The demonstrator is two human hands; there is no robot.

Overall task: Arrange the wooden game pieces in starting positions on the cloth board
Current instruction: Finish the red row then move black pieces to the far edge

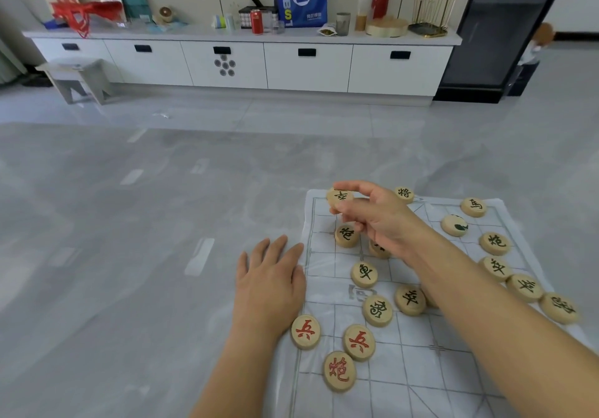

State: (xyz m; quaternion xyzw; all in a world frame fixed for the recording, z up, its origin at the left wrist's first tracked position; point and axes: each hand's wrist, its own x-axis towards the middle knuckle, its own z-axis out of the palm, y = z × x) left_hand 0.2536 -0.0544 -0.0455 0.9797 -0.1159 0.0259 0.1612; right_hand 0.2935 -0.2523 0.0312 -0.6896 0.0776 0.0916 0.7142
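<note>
Layout: white cloth board [421,369] with printed grid lies on grey surface [129,255]. It carries scattered round wooden pieces, black-marked pieces [364,274] across the far half and three red-marked pieces [359,342] near the left edge. Right hand [379,219] pinches one black-marked wooden disc [339,197] at the far-left corner. Left hand [269,284] lies flat with fingers straight at the cloth's left edge.

White letters "TBST" run down the blue bag [301,0] on the counter [194,33] at twelve o'clock; its smaller print is too blurred to read. On the cloth board [421,369], red characters lie at seven o'clock: first 兵 piece [305,331], second 兵 piece [359,342], red 炮 piece [339,371]. Dark characters: 將 piece [404,193] at twelve, 馬 piece [473,206] at one, dark 炮 piece [495,242] at two, 車 piece [364,273] near the middle, lying 卒 piece [410,299] at its four o'clock, pinched 卒 piece [338,197] at eleven
</note>
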